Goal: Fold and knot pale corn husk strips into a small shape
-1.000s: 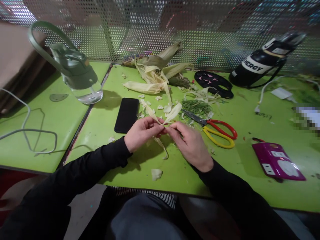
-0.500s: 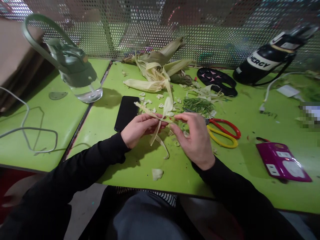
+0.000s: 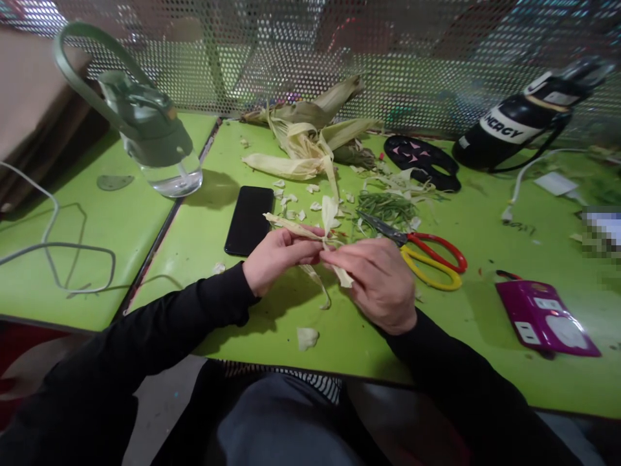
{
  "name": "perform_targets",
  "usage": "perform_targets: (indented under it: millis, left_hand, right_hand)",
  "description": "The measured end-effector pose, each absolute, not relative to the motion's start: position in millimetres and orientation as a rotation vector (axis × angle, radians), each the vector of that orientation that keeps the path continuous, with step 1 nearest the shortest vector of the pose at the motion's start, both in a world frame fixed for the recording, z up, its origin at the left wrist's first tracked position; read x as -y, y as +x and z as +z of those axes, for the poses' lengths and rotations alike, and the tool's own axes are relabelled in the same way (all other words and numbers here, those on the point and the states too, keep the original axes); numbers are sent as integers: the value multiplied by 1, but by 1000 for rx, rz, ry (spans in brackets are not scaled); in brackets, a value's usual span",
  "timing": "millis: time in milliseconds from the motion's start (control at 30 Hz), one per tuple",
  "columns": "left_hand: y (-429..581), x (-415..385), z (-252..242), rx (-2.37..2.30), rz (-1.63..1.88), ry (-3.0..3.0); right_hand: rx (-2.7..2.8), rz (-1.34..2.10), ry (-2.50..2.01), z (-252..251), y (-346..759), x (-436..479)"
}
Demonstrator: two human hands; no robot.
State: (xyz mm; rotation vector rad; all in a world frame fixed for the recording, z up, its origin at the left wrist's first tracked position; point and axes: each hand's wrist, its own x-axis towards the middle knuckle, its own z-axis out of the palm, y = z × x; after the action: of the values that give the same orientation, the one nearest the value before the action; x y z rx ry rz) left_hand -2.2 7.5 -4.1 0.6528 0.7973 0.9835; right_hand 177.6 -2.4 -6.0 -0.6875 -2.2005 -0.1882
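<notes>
My left hand (image 3: 276, 255) and my right hand (image 3: 381, 281) meet over the green table (image 3: 451, 323), both pinched on pale corn husk strips (image 3: 324, 223). The strips cross between my fingertips; one end sticks up, another points left toward the black phone (image 3: 250, 219), and a curled end hangs below my hands. Red and yellow scissors (image 3: 427, 255) lie just right of my right hand.
A pile of corn husks (image 3: 303, 139) and green trimmings (image 3: 385, 206) lie behind my hands. A water jug (image 3: 155, 145) stands at the left, a purple power strip (image 3: 548, 317) at the right, a black bottle (image 3: 519, 120) at the back right. A husk scrap (image 3: 306, 337) lies near the front edge.
My right hand, raised with fingers spread half a second ago, has come down and closed on the husk strips beside my left hand. The strips have been folded over.
</notes>
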Motion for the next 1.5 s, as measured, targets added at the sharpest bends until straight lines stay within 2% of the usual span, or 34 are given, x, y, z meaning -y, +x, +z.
perform_targets:
  millis: [100, 200, 367, 467, 833, 900, 1000, 1067, 1267, 1500]
  left_hand:
    - [-3, -7, -5, -803, 967, 690]
    - [-5, -8, -5, -793, 934, 760]
    - [-9, -10, -4, -724, 846, 798]
    - [-10, -11, -4, -717, 830, 804]
    - [-6, -7, 1, -930, 936, 985]
    - [-7, -9, 2, -971, 1002, 962]
    - [-8, -12, 0, -1022, 1036, 968]
    - [-9, -13, -3, -1047, 1008, 1019]
    - [-9, -10, -11, -1042, 827, 1307]
    - [-11, -8, -12, -948, 710, 1478]
  right_hand:
    - [2265, -124, -647, -7, 177, 2]
    - [2133, -39, -815, -8, 177, 1]
    - [1925, 672, -1073, -7, 177, 1]
    - [1860, 841, -1141, -5, 175, 4]
    - [1865, 861, -1185, -7, 174, 3]
    - [2031, 606, -1211, -6, 175, 4]
    - [2249, -33, -1135, -4, 175, 7]
    - [2278, -264, -1028, -4, 174, 9]
    - [2196, 129, -912, -6, 171, 8]
    - [2193, 161, -979, -7, 171, 7]
